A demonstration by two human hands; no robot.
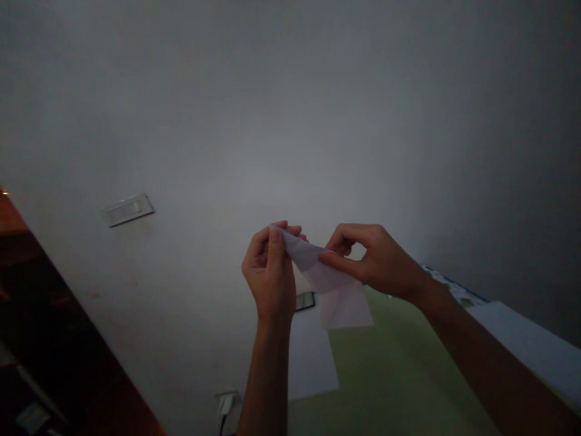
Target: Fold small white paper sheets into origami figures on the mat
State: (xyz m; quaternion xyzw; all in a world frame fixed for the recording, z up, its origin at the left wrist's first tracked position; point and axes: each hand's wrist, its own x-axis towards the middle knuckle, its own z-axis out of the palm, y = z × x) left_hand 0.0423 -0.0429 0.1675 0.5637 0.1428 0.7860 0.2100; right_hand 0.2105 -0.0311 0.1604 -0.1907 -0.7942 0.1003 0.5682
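Note:
A thin white sheet of paper [302, 253] is held up between my two hands, with a fold running along its upper edge. My left hand [272, 260] pinches its upper left corner between thumb and fingers. On the other side, my right hand [361, 251] grips the folded edge with thumb and forefinger. The lower part of the paper hangs down below the right fingers. Whatever lies behind the fingers is hidden.
Below is a green table surface [390, 363] with a white sheet [311, 363], a dark-edged phone-like object [305, 301] and more white paper [526, 339] at right. A grey wall holds a switch plate [128, 210] and a plugged-in socket [226, 402]. Dark furniture [54, 339] stands left.

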